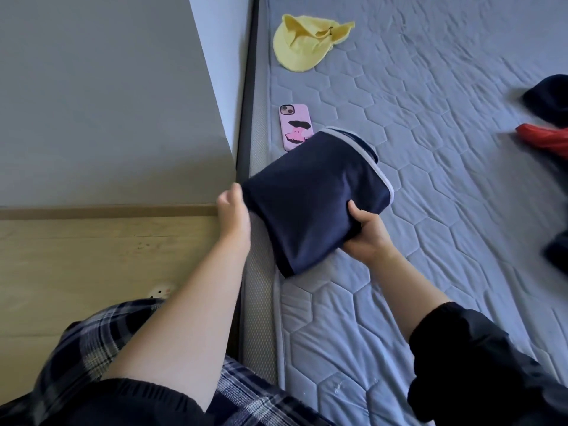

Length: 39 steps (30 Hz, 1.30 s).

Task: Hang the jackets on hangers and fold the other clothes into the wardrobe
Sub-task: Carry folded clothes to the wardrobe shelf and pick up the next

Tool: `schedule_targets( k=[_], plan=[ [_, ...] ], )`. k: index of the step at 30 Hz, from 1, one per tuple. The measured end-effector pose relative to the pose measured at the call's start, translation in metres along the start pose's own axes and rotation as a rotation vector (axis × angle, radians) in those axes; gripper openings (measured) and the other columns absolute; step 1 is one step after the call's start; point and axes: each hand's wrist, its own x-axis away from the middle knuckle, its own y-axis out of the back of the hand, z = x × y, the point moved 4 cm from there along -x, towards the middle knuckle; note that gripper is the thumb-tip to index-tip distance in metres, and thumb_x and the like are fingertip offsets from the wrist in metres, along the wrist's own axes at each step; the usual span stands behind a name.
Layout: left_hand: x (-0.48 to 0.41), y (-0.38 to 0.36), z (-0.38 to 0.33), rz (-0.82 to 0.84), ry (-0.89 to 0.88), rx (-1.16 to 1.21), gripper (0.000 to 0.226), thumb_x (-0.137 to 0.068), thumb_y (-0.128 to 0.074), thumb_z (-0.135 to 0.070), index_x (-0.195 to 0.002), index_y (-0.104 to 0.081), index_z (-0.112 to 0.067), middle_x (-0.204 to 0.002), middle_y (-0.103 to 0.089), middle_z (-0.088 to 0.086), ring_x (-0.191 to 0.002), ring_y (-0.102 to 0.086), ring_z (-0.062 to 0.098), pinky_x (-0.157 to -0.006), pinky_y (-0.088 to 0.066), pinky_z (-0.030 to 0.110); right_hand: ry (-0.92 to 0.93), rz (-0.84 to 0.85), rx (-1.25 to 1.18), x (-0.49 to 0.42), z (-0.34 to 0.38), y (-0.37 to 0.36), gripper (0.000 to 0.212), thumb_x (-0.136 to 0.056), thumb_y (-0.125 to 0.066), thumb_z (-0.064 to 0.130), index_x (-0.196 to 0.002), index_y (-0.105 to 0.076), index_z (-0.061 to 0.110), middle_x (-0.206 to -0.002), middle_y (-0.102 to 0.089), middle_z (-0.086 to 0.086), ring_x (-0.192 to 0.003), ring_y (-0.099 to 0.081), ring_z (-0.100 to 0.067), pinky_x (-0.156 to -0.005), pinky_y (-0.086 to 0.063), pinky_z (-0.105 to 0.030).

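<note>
Scene: A head-worn camera looked down at a person standing beside a bare quilted mattress (430,210).
Task's thing: A folded navy garment (310,192) with pale trim was held just above the mattress's left edge, near its side rail.
Left hand: The left hand (233,210) gripped the bundle's left edge; its fingers were hidden behind the cloth.
Right hand: The right hand (365,233) clamped the near right corner, thumb on top and fingers curled beneath.
Done so far: This one garment looked fully folded into a neat rectangle and ready to be carried off.
Left to do: A dark garment (550,96), a red item (545,142) and another dark piece (559,253) lay unfolded at the far right of the mattress, so much of the task seemed to remain.
Containers: A flat grey panel (92,87) rose on the left; whether it belonged to the wardrobe could not be told, and no shelf, interior or hanger showed.
Other things: A yellow hat (307,41) and a phone in a pink case (295,127) lay on the mattress beyond the bundle.
Floor: A pale wooden floor (92,256) ran along the left.
</note>
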Motion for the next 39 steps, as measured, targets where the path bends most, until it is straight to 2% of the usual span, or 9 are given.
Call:
schedule_targets(
  k=[3, 8, 10, 13, 19, 27, 31, 35, 39],
  plan=[
    [-0.027, 0.027, -0.001, -0.041, 0.205, 0.092, 0.048, -0.095, -0.046, -0.048, -0.128, -0.05, -0.014, -0.113, -0.056, 0.003, -0.101, -0.055, 0.02, -0.078, -0.047, 0.031, -0.037, -0.029, 0.23, 0.001, 0.023, -0.002, 0.023, -0.089, -0.055, 0.017, -0.087, -0.076, 0.008, -0.086, -0.074, -0.008, -0.079, -0.071, -0.023, -0.078, -0.05, -0.036],
    [-0.002, 0.015, 0.025, 0.472, 0.374, -0.365, 0.058, -0.082, -0.06, -0.061, -0.12, -0.054, -0.017, -0.114, -0.065, 0.003, -0.099, -0.062, 0.021, -0.082, -0.051, 0.034, -0.236, -0.2, 0.647, -0.013, 0.028, 0.023, 0.046, -0.083, -0.066, 0.048, -0.114, -0.066, 0.013, -0.102, -0.074, -0.006, -0.095, -0.068, -0.02, -0.078, -0.051, -0.032],
    [0.008, 0.005, 0.036, 0.496, 0.345, -0.332, 0.064, -0.073, -0.073, -0.056, -0.119, -0.057, -0.014, -0.114, -0.068, 0.002, -0.099, -0.065, 0.02, -0.089, -0.053, 0.037, -0.292, -0.19, 0.68, -0.011, 0.022, 0.028, 0.054, -0.08, -0.065, 0.057, -0.115, -0.066, 0.015, -0.107, -0.073, -0.006, -0.1, -0.067, -0.021, -0.08, -0.051, -0.033],
    [0.013, 0.001, 0.041, 0.433, 0.286, -0.328, 0.035, -0.079, -0.076, -0.036, -0.105, -0.061, -0.017, -0.109, -0.068, 0.003, -0.099, -0.064, 0.022, -0.094, -0.05, 0.036, -0.293, -0.151, 0.668, -0.009, 0.02, 0.024, 0.055, -0.08, -0.063, 0.055, -0.115, -0.065, 0.012, -0.105, -0.073, -0.007, -0.098, -0.067, -0.021, -0.081, -0.051, -0.034],
    [0.022, 0.022, 0.023, 0.47, 0.502, -0.009, 0.011, -0.087, -0.064, -0.018, -0.094, -0.068, -0.011, -0.082, -0.074, 0.006, -0.081, -0.066, 0.022, -0.073, -0.051, 0.031, -0.191, -0.082, 0.511, -0.004, 0.016, 0.008, 0.041, -0.091, -0.054, 0.048, -0.109, -0.065, 0.012, -0.096, -0.074, -0.005, -0.088, -0.07, -0.018, -0.08, -0.051, -0.035],
    [0.046, 0.062, -0.025, 0.467, 0.386, 0.255, 0.02, -0.092, -0.057, -0.026, -0.097, -0.068, -0.01, -0.083, -0.075, 0.007, -0.071, -0.072, 0.02, -0.074, -0.051, 0.034, -0.094, 0.08, 0.404, 0.009, 0.014, -0.071, 0.043, -0.075, -0.066, 0.04, -0.106, -0.067, 0.01, -0.094, -0.074, -0.01, -0.084, -0.071, -0.023, -0.077, -0.054, -0.034],
    [0.048, 0.103, -0.058, 0.452, 0.231, 0.429, 0.033, -0.096, -0.048, -0.03, -0.107, -0.065, -0.005, -0.094, -0.074, 0.01, -0.084, -0.071, 0.022, -0.075, -0.054, 0.03, -0.038, 0.192, 0.416, 0.026, 0.01, -0.143, 0.016, -0.082, -0.062, 0.023, -0.086, -0.071, 0.01, -0.074, -0.072, -0.009, -0.067, -0.07, -0.02, -0.061, -0.056, -0.027],
    [0.045, 0.164, -0.1, 0.394, 0.053, 0.545, 0.034, -0.099, -0.041, -0.028, -0.11, -0.065, -0.006, -0.099, -0.072, 0.012, -0.09, -0.069, 0.024, -0.076, -0.056, 0.028, 0.005, 0.281, 0.454, 0.037, -0.015, -0.227, 0.042, -0.092, -0.055, 0.018, -0.055, -0.075, 0.013, -0.061, -0.069, -0.006, -0.057, -0.068, -0.016, -0.052, -0.052, -0.022],
    [0.024, 0.241, -0.129, 0.293, -0.037, 0.517, 0.03, -0.098, -0.044, -0.027, -0.105, -0.066, -0.008, -0.092, -0.072, 0.009, -0.084, -0.069, 0.023, -0.069, -0.055, 0.026, -0.075, 0.364, 0.444, 0.036, -0.064, -0.304, 0.041, -0.092, -0.053, 0.023, -0.061, -0.076, 0.009, -0.067, -0.07, -0.01, -0.062, -0.07, -0.021, -0.053, -0.055, -0.026]
  ],
)
